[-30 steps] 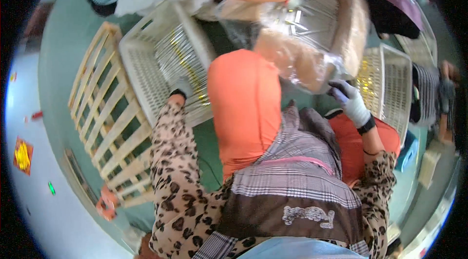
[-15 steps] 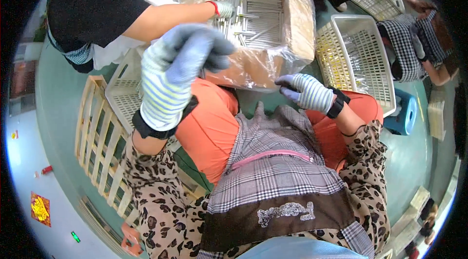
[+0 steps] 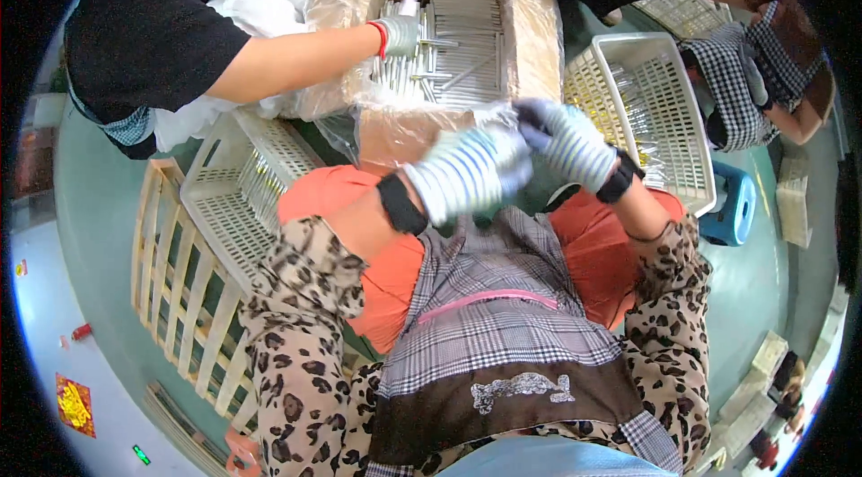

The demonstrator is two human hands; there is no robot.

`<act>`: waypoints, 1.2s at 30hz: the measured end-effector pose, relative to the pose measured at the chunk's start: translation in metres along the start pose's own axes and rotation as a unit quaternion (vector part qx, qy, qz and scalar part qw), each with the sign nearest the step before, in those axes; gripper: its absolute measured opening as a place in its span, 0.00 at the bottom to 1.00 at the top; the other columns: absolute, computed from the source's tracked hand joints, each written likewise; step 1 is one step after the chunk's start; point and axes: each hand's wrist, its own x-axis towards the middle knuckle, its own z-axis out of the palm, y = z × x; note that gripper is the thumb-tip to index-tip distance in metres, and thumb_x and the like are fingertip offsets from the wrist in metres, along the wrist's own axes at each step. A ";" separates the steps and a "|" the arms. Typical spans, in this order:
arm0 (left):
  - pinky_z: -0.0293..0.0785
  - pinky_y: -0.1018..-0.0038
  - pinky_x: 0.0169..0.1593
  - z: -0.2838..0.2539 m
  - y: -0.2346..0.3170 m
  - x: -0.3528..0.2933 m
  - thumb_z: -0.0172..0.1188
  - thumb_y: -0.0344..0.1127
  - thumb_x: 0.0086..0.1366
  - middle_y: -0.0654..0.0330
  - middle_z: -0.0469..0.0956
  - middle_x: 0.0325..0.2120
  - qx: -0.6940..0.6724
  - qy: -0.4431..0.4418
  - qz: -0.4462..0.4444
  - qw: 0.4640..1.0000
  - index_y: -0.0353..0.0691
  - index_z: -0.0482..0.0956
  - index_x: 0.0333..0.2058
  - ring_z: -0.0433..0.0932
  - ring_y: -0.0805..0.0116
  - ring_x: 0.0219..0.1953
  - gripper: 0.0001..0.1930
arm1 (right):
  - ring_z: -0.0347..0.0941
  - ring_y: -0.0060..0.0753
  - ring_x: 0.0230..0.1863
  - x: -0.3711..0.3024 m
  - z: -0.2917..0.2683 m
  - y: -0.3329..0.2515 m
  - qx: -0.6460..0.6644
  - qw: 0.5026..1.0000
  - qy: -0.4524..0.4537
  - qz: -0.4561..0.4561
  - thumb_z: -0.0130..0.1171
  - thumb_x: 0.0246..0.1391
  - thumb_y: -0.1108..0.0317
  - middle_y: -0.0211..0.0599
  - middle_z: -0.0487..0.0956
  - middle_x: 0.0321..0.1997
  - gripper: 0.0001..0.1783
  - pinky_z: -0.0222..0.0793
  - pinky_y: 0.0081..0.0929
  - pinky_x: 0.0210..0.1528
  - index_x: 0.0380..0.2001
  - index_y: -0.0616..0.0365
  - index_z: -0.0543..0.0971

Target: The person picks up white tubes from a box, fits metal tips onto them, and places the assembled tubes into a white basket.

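- Rods (image 3: 462, 46): inside the box (image 3: 395, 138), beyond its near wall from both hands; the main stack lies crosswise to the box, while those at its left point more away from the wearer.
- Left hand (image 3: 471, 174): blurred, before the box's near wall, its fingers close against the right's; I cannot tell whether its grip pinches anything.
- Right hand (image 3: 566, 140): by the box's near right corner, fingers bent toward the left hand; what its grip pinches, if anything, I cannot tell. In view, its fingertips come nearer the rods.
- Co-worker's hand (image 3: 401, 35): over rods at the box's left.
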 end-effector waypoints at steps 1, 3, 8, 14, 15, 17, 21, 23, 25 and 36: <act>0.73 0.61 0.32 0.009 0.008 -0.005 0.52 0.43 0.56 0.50 0.76 0.24 0.121 -0.088 0.023 0.988 0.39 0.75 0.26 0.77 0.53 0.29 0.13 | 0.73 0.48 0.39 0.016 -0.002 0.001 -0.014 0.999 0.027 -0.014 0.54 0.48 0.65 0.49 0.77 0.36 0.18 0.69 0.33 0.41 0.43 0.59 0.72; 0.72 0.64 0.27 0.020 0.023 -0.019 0.53 0.46 0.54 0.56 0.75 0.22 0.152 -0.122 0.090 0.977 0.42 0.73 0.28 0.76 0.57 0.25 0.13 | 0.73 0.46 0.42 0.061 0.001 0.014 -0.049 0.996 0.060 -0.035 0.55 0.48 0.66 0.48 0.77 0.38 0.20 0.69 0.32 0.44 0.46 0.60 0.71; 0.69 0.66 0.25 0.009 0.032 -0.016 0.53 0.42 0.55 0.57 0.72 0.21 0.113 -0.056 0.112 0.986 0.41 0.73 0.30 0.74 0.60 0.23 0.11 | 0.70 0.50 0.47 0.173 0.032 0.051 -0.174 0.984 -0.008 0.050 0.55 0.45 0.66 0.50 0.75 0.43 0.21 0.65 0.35 0.50 0.45 0.59 0.72; 0.68 0.68 0.27 -0.009 0.048 -0.001 0.52 0.40 0.56 0.58 0.71 0.23 0.132 0.105 0.069 0.983 0.36 0.73 0.37 0.73 0.63 0.25 0.14 | 0.69 0.47 0.51 0.227 0.043 0.136 -0.324 0.915 -0.140 0.195 0.50 0.46 0.68 0.51 0.73 0.48 0.20 0.66 0.36 0.51 0.44 0.60 0.74; 0.67 0.69 0.27 -0.014 0.052 -0.005 0.51 0.39 0.56 0.59 0.71 0.23 0.134 0.075 0.068 0.986 0.35 0.72 0.37 0.72 0.64 0.25 0.14 | 0.69 0.47 0.51 0.232 0.047 0.131 -0.332 0.910 -0.152 0.195 0.51 0.45 0.69 0.52 0.73 0.48 0.19 0.67 0.36 0.50 0.44 0.60 0.75; 0.67 0.72 0.27 -0.023 0.062 -0.012 0.48 0.37 0.55 0.60 0.70 0.23 0.135 0.034 0.070 0.988 0.34 0.72 0.39 0.72 0.67 0.25 0.15 | 0.70 0.47 0.50 0.238 0.051 0.121 -0.341 0.905 -0.166 0.194 0.51 0.45 0.69 0.52 0.73 0.47 0.18 0.68 0.37 0.50 0.43 0.60 0.75; 0.67 0.75 0.27 -0.031 0.073 -0.023 0.48 0.36 0.54 0.59 0.72 0.25 0.126 0.021 0.067 0.990 0.33 0.73 0.39 0.72 0.68 0.26 0.16 | 0.71 0.48 0.48 0.246 0.080 0.093 -0.368 0.899 -0.210 0.112 0.49 0.48 0.74 0.51 0.74 0.46 0.15 0.70 0.39 0.46 0.40 0.62 0.77; 0.67 0.75 0.27 -0.032 0.074 -0.019 0.48 0.36 0.53 0.59 0.72 0.25 0.114 0.017 0.069 0.991 0.33 0.73 0.38 0.72 0.68 0.26 0.16 | 0.69 0.44 0.52 0.250 0.095 0.111 -0.400 0.888 -0.201 0.100 0.41 0.53 0.74 0.46 0.71 0.52 0.18 0.68 0.37 0.50 0.45 0.58 0.75; 0.67 0.75 0.27 -0.028 0.072 -0.006 0.49 0.35 0.53 0.59 0.72 0.24 0.112 -0.003 0.083 0.990 0.33 0.73 0.37 0.72 0.68 0.25 0.15 | 0.66 0.42 0.55 0.252 0.107 0.169 -0.399 0.900 -0.135 0.115 0.38 0.55 0.72 0.42 0.68 0.56 0.19 0.64 0.35 0.54 0.47 0.56 0.74; 0.67 0.75 0.27 -0.022 0.072 -0.019 0.49 0.35 0.52 0.59 0.72 0.24 0.106 0.008 0.062 0.992 0.34 0.73 0.35 0.72 0.68 0.26 0.14 | 0.65 0.42 0.56 0.259 0.152 0.165 -0.355 0.905 -0.190 0.138 0.37 0.57 0.70 0.39 0.65 0.59 0.20 0.64 0.35 0.54 0.51 0.58 0.70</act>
